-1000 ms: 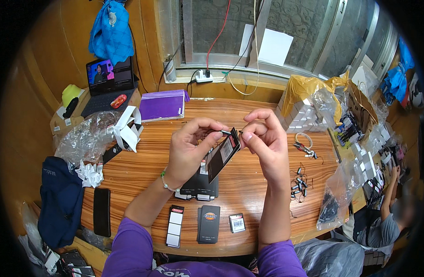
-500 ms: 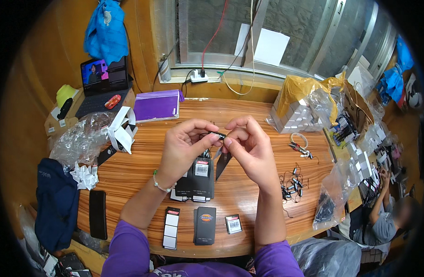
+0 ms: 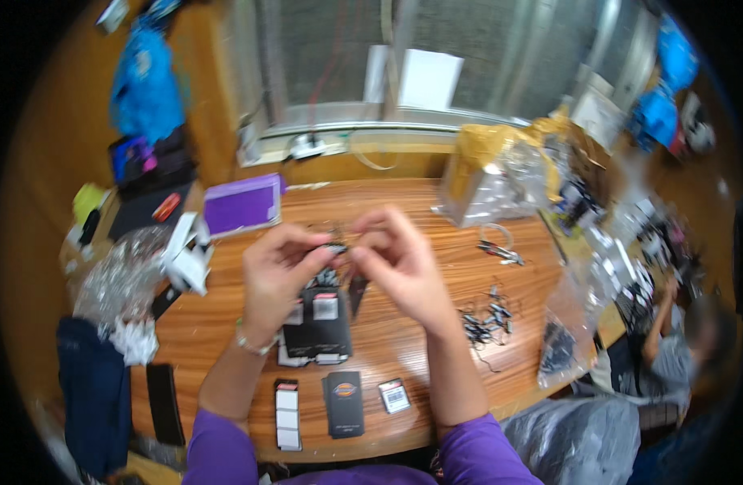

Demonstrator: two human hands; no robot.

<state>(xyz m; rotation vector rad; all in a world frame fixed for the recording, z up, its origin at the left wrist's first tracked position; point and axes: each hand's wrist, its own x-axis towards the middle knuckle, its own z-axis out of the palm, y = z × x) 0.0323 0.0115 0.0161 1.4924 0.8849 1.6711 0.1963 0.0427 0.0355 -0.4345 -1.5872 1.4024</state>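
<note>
Above the middle of the table, my left hand (image 3: 284, 267) pinches a small black tag string (image 3: 336, 248) between thumb and fingers. Close on its right, my right hand (image 3: 397, 268) has its thumb and fingertips pressed together; blur hides what they hold. A dark hang tag (image 3: 357, 296) dangles edge-on just below the right fingertips. Under the hands lies a stack of black hang tags (image 3: 316, 333) with white barcode stickers, with several small string pieces at its far end. Closer to me are a strip of white labels (image 3: 287, 415), black cards (image 3: 345, 404) and a small stickered card (image 3: 394, 396).
Loose black strings (image 3: 489, 322) lie right of my hands, near pliers (image 3: 501, 253). A plastic-wrapped box (image 3: 477, 194) stands at the back right. Leftward are a purple notebook (image 3: 242, 205), clear plastic (image 3: 122, 271) and a black phone (image 3: 165, 404). Another person (image 3: 671, 356) sits at far right.
The view has shifted, so the whole scene sits further left and is blurred. My fingertips, which met at the black string, are now slightly apart.
</note>
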